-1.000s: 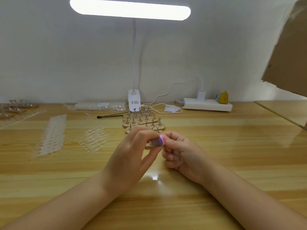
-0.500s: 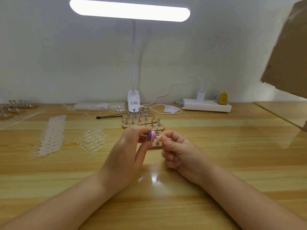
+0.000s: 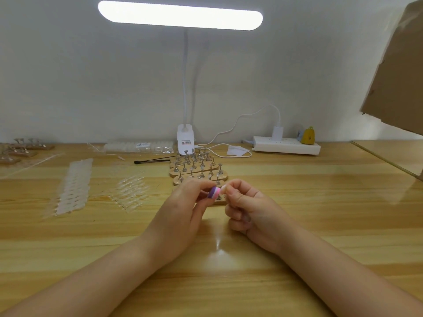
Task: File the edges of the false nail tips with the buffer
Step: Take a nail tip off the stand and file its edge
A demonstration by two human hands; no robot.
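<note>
Pinched in left hand (image 3: 180, 209) — small purple-and-pink foam buffer block (image 3: 214, 193); touching at 3 o'clock, pale false nail tip (image 3: 223, 188) — pinched by right hand (image 3: 249, 211).

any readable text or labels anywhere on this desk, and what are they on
Nothing can be read for certain.
White clip base of the desk lamp: a small label with dark print, too blurred to read.
Clear plastic bag of nail tips by the wall: a white sticker, print too small to read.
White power strip, purple and pink buffer block, wooden nail-stand boards: no text visible.
</note>
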